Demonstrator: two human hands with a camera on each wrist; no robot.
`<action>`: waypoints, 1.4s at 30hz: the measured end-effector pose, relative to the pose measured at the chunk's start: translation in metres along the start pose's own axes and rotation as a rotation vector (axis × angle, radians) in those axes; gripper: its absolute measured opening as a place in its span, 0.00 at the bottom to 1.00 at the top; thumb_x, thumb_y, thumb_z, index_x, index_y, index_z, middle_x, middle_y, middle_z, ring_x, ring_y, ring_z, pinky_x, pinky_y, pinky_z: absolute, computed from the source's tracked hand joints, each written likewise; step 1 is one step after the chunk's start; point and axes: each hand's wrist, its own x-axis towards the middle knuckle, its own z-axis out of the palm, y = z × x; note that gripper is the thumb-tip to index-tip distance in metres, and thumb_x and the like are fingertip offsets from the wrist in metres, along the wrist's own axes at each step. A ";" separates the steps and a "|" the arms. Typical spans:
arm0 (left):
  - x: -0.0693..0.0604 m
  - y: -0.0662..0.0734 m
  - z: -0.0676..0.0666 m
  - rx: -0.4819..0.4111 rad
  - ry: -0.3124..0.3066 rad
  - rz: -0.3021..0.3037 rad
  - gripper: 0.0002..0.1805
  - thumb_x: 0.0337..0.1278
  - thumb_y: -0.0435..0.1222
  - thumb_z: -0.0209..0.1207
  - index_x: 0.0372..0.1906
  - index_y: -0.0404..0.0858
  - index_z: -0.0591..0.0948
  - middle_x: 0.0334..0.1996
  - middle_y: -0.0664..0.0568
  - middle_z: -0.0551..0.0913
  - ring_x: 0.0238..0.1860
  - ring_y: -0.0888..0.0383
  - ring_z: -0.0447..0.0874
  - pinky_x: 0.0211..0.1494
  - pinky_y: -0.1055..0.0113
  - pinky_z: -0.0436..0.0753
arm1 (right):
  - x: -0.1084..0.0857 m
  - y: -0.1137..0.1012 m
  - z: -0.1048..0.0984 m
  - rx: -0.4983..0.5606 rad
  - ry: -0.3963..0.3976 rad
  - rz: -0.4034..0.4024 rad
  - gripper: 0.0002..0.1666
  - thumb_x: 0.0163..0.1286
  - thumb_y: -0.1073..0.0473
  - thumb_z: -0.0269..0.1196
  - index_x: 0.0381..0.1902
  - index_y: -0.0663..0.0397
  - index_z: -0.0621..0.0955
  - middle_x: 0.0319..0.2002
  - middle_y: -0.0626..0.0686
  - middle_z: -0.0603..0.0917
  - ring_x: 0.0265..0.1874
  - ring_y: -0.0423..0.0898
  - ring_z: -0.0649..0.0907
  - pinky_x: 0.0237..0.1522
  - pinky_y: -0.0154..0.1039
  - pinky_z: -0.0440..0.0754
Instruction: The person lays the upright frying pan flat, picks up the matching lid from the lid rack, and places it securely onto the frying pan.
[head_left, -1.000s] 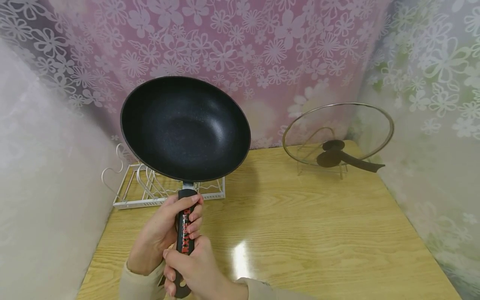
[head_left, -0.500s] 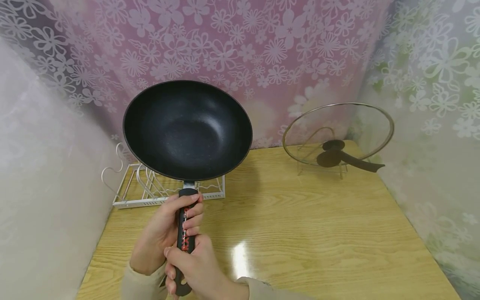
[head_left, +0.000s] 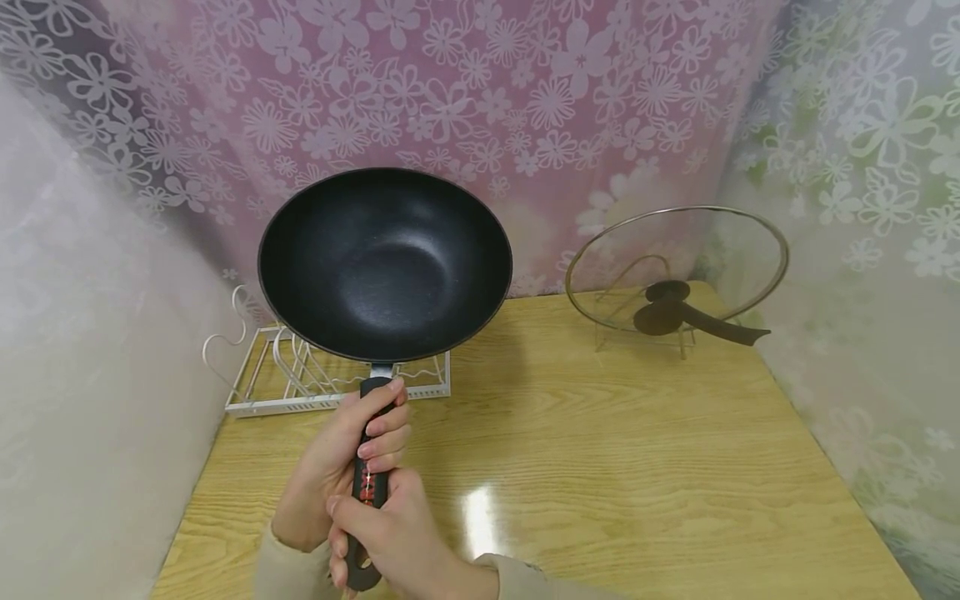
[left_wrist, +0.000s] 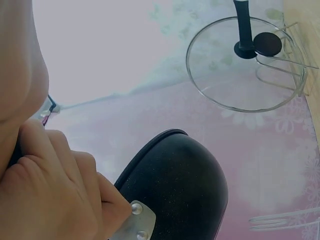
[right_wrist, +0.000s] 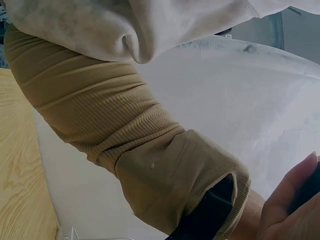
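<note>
Two hands gripping a black pan by its handle

Nearest, at the bottom of the head view, tan sleeves [head_left: 528, 579] are running in from both sides. The right hand [head_left: 397, 529] is closing round the lower end of the dark handle [head_left: 367, 487], its thumb lying across the top and its fingers curling beneath, just short of the hanging hole. Directly above it, the left hand [head_left: 337, 450] is wrapping the upper handle, thumb pointing up along it and fingertips folding over from the right side; red lettering is showing between the grips. In the left wrist view, that hand's knuckles are bending tightly beside a riveted metal bracket [left_wrist: 142, 222].

Beyond the hands, the pan [head_left: 386, 267] is filling the centre-left of the frame, tilting so that its dark inside is facing the camera. Behind its lower rim, a white wire rack [head_left: 288, 406] is resting on the wood-grain bench [head_left: 615, 450]; whether pan and rack are touching cannot be told. Toward the right, a glass lid [head_left: 712, 250] with a black knob and handle is leaning in a small wire stand [head_left: 682, 343]. Farthest back, a pink flowered curtain [head_left: 517, 100] is hanging across the top.
</note>
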 end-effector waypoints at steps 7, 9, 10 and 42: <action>0.000 -0.001 -0.001 -0.099 -0.058 -0.010 0.18 0.82 0.36 0.32 0.37 0.39 0.72 0.17 0.59 0.58 0.13 0.68 0.54 0.16 0.79 0.71 | 0.000 0.000 0.000 -0.008 -0.031 -0.047 0.22 0.67 0.69 0.57 0.24 0.87 0.64 0.11 0.56 0.72 0.10 0.35 0.78 0.12 0.28 0.77; 0.000 -0.001 -0.001 -0.118 -0.092 -0.008 0.18 0.82 0.36 0.31 0.38 0.38 0.71 0.18 0.58 0.56 0.13 0.68 0.49 0.17 0.79 0.71 | 0.000 0.000 -0.001 -0.018 -0.051 -0.059 0.22 0.67 0.68 0.56 0.23 0.87 0.65 0.12 0.68 0.69 0.10 0.35 0.79 0.14 0.28 0.77; 0.000 -0.001 -0.001 -0.127 -0.108 -0.008 0.18 0.82 0.36 0.31 0.38 0.38 0.71 0.18 0.58 0.54 0.14 0.67 0.48 0.17 0.79 0.71 | 0.000 0.000 -0.002 -0.021 -0.060 -0.057 0.22 0.68 0.68 0.56 0.23 0.87 0.65 0.12 0.71 0.68 0.11 0.35 0.79 0.14 0.28 0.78; 0.007 0.006 -0.003 -0.251 -0.387 -0.093 0.17 0.82 0.35 0.33 0.39 0.35 0.71 0.17 0.58 0.49 0.12 0.68 0.48 0.16 0.80 0.69 | 0.000 -0.043 -0.033 -0.571 -0.400 -0.023 0.17 0.72 0.62 0.60 0.24 0.68 0.77 0.13 0.55 0.77 0.11 0.36 0.76 0.13 0.28 0.71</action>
